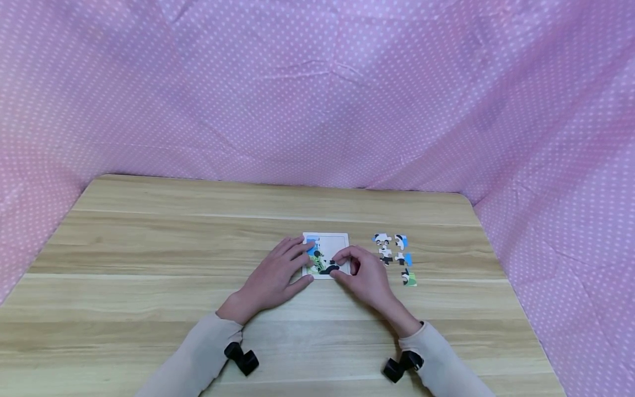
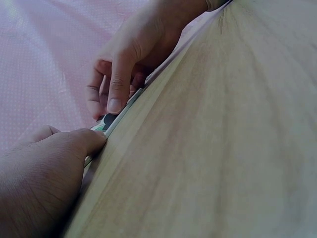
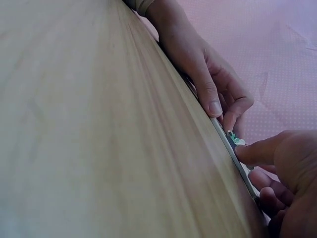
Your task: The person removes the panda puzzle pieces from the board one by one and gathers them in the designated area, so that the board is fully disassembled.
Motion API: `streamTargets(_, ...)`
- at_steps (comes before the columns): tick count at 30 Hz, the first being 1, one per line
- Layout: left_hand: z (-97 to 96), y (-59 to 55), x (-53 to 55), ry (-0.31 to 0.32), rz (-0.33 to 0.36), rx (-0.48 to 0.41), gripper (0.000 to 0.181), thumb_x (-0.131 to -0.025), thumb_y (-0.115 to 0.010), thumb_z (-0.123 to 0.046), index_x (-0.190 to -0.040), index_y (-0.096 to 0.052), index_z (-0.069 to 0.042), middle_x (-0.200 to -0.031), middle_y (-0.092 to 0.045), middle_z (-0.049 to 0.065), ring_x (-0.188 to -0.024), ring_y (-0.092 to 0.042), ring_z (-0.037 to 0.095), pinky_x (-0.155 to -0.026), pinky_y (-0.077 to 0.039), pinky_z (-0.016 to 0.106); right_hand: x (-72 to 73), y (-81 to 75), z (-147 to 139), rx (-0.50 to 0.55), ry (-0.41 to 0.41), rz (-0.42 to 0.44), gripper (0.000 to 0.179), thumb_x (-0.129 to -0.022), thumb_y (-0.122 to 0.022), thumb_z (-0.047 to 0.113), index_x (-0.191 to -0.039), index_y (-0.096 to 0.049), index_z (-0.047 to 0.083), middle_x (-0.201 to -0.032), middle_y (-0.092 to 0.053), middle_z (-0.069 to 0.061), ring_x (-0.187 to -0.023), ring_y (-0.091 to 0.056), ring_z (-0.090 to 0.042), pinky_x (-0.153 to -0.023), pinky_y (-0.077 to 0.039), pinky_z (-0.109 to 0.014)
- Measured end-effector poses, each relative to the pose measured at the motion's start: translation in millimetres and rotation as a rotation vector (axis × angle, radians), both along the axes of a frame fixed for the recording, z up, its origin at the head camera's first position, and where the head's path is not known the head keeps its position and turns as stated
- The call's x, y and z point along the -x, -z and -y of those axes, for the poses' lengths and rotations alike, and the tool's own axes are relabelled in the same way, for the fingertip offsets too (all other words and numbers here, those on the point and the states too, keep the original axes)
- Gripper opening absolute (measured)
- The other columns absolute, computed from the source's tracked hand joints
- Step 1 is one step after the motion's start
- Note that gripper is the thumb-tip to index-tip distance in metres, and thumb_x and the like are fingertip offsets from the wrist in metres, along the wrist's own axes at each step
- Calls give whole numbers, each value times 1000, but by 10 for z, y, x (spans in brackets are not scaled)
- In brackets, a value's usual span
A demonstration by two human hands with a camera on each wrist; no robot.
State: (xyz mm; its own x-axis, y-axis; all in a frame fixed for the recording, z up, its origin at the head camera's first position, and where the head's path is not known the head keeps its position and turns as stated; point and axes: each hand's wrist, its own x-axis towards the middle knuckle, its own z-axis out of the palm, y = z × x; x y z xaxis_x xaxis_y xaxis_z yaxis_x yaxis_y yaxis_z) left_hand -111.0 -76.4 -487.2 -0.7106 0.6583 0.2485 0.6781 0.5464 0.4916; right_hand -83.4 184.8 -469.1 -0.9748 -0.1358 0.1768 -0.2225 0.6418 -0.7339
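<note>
A small white-bordered puzzle board [image 1: 338, 237] lies on the table, its left and lower parts filled with panda-picture pieces [image 1: 316, 263]. My left hand [image 1: 278, 271] rests at the board's left side, fingers extended over it and the thumb by the near left corner. At the lower middle of the board, my right hand [image 1: 364, 275] pinches a black-and-white puzzle piece [image 1: 328, 270] between thumb and forefinger, low over the board. In the left wrist view the right thumb [image 2: 115, 105] points down at a dark part of the picture. The right fingers hide the board's right side.
Several loose panda puzzle pieces [image 1: 386, 255] lie to the right of the board, just beyond the right hand. The wooden table [image 1: 149, 248] ends at a pink dotted cloth [image 1: 317, 110] behind it. Black wrist devices [image 1: 242, 358] sit on both sleeves.
</note>
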Motion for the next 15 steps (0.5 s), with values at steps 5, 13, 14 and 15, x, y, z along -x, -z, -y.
streamTargets(5, 0, 3, 1, 1, 4, 1, 27, -111, -67, -38, -123, -75, -15, -169, -53, 9, -165, -36, 34, -138, -18, 53, -4, 4, -25, 40, -21, 10, 26, -86, -95, 6, -106, -82, 16, -82, -69, 9, -64, -49, -7, -57, -38, -24)
streamTargets(13, 1, 18, 5, -9, 18, 13, 29, -112, -65, -40, -125, -75, -16, -170, -52, 9, -165, -34, 33, -138, -16, 51, 0, -32, -47, 75, -37, 79, 25, -90, -90, -1, -110, -86, 14, -83, -69, 5, -67, -54, -11, -59, -41, -23)
streamTargets(14, 1, 21, 6, -8, 18, 14, 29, -112, -66, -40, -125, -75, -16, -170, -52, 9, -165, -35, 33, -138, -16, 51, 2, -29, -50, 77, -38, 79, 24, -90, -90, -1, -110, -86, 14, -82, -69, 5, -67, -53, -12, -59, -41, -23)
streamTargets(15, 0, 24, 7, -9, 18, 13, 29, -112, -66, -40, -125, -75, -16, -170, -52, 9, -165, -35, 33, -138, -16, 51, 3, -27, -53, 77, -38, 79, 24, -91, -90, -1, -110, -86, 14, -82, -68, 5, -67, -53, -12, -59, -41, -22)
